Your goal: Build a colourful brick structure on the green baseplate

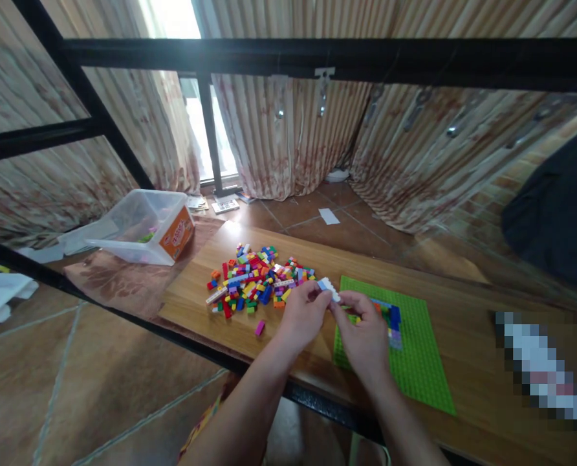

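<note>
Both hands meet over the wooden board, close to the left edge of a green baseplate [417, 343]. Between my fingertips are white and light blue toy bricks [329, 289]; whether they are joined I cannot tell. My left hand [304, 314] pinches them from the left. My right hand [363, 327] grips their right end, its fingers partly hiding the baseplate. Beyond it, blue, orange and lavender bricks [395, 320] stand on the baseplate. Left of my hands lies a loose heap of coloured bricks [250, 281], with a single magenta brick [260, 328] in front of it.
A clear plastic bin [138, 249] with an orange label stands beyond the board's left end. Black metal bars [288, 55] cross in front of the curtains. A blurred-out object [541, 369] lies on the right of the wooden board [191, 291].
</note>
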Available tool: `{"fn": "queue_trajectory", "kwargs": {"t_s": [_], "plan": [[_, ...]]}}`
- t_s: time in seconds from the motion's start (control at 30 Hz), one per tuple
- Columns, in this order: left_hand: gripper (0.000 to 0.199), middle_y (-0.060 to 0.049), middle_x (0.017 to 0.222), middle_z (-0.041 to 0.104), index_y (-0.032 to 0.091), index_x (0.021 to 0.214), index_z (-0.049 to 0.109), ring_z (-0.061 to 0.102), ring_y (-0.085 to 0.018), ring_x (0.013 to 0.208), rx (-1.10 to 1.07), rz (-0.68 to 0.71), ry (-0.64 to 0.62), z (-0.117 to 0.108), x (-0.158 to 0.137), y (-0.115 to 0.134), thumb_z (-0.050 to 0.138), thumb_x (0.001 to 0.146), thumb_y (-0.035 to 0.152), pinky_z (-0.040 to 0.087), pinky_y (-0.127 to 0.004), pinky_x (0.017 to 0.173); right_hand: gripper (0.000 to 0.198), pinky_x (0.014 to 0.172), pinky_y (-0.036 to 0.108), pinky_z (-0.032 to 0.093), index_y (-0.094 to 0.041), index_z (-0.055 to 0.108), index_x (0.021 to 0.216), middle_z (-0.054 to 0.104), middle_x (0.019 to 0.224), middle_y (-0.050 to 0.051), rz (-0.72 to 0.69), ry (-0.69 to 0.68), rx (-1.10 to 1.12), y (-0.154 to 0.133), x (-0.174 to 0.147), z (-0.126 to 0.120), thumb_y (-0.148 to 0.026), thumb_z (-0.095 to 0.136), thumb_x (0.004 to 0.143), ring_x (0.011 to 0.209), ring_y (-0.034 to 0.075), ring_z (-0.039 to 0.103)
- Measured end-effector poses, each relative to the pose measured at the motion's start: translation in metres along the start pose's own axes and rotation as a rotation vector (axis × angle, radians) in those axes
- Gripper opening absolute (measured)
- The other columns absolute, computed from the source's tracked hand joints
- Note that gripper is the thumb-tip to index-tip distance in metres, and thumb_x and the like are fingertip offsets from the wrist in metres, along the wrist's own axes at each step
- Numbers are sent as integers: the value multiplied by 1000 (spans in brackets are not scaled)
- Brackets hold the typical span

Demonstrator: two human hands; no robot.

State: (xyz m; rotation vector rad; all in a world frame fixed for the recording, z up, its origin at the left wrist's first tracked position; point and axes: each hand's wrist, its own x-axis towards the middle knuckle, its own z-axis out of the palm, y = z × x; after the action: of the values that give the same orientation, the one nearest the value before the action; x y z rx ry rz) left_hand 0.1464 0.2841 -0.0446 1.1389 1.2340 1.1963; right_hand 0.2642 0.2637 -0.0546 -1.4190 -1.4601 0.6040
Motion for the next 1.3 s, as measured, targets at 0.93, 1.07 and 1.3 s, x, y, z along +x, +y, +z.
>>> {"fn": "queue_trajectory", "kwargs": {"t_s": [0.93, 1.07, 1.3], "plan": [[26, 4, 53, 50, 16, 60, 54, 42, -8, 52, -96, -71, -143, -6, -4, 15, 58, 76, 36, 33, -20, 51, 40, 49, 24, 35, -19, 60, 66, 57, 64, 0, 356, -344, 571, -10, 3, -12, -57, 58, 80, 52, 11, 43], [23, 4, 55, 52, 18, 61, 54, 51, -10, 54, 78, -73, -15, -10, 1, 10, 55, 77, 35, 39, -21, 53, 38, 49, 24, 37, -17, 70, 74, 62, 63, 1, 304, -264, 368, 0, 8, -19, -54, 61, 77, 52, 11, 46], [17, 2, 58, 58, 18, 63, 57, 55, -13, 59, 450, 41, 15, -13, 2, 12, 57, 76, 28, 40, -23, 57, 31, 64, 30, 48, -20, 75, 91, 73, 79, 3, 207, -97, 92, 24, 22, -57, -45, 65, 77, 69, 17, 63]]}}
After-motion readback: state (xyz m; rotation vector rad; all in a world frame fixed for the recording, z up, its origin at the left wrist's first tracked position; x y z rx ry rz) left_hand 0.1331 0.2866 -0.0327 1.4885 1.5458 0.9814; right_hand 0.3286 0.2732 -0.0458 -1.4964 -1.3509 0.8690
